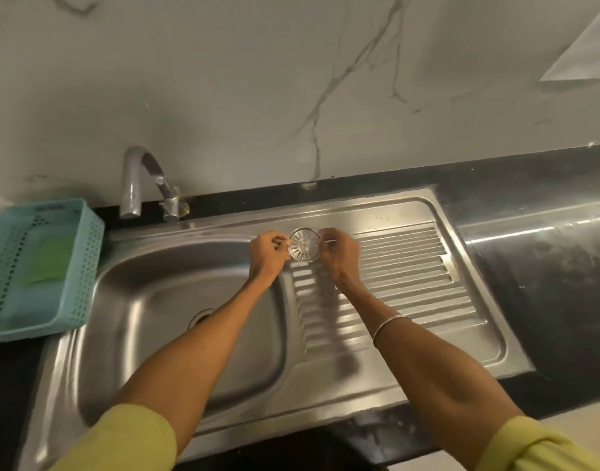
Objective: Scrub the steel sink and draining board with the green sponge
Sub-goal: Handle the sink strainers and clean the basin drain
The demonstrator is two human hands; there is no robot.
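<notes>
A steel sink bowl (149, 300) lies at the left, with its ribbed draining board (410, 277) to the right. Both hands hold a round steel drain strainer (304, 248) just above the board's far left corner. My left hand (268, 254) pinches its left rim and my right hand (339, 254) pinches its right rim. The green sponge (50, 263) lies inside the blue basket, far left of both hands. The open drain hole (200, 317) shows in the bowl, partly hidden by my left forearm.
A blue perforated plastic basket (84, 266) sits on the sink's left edge. A curved steel tap (138, 185) stands behind the bowl. Black countertop (546, 266) runs to the right, and a marble wall (291, 96) rises behind.
</notes>
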